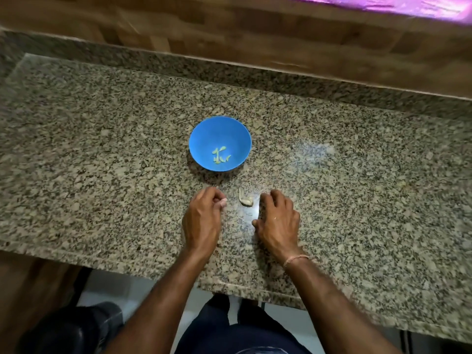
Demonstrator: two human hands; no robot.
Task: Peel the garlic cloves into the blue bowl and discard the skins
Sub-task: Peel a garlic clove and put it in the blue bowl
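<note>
Bowl (204, 134) mid bench (102, 154), peeled cloves (219, 155) inside. Skins (245, 200) between grips, toward front edge. Left grip (201, 221) pinching clove (223, 202); right grip (278, 221) curled, hold unclear. Bench open both sides.

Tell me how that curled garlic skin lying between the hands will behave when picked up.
The garlic skin looks thin and curled, so probably very light and floppy, liable to tear when pinched. On the glossy counter it may slide before it lifts. It seems unlikely to roll.

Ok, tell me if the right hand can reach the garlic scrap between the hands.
Likely yes: the garlic scrap lies uncovered on the countertop, just left of the right hand, nothing between them.
</note>
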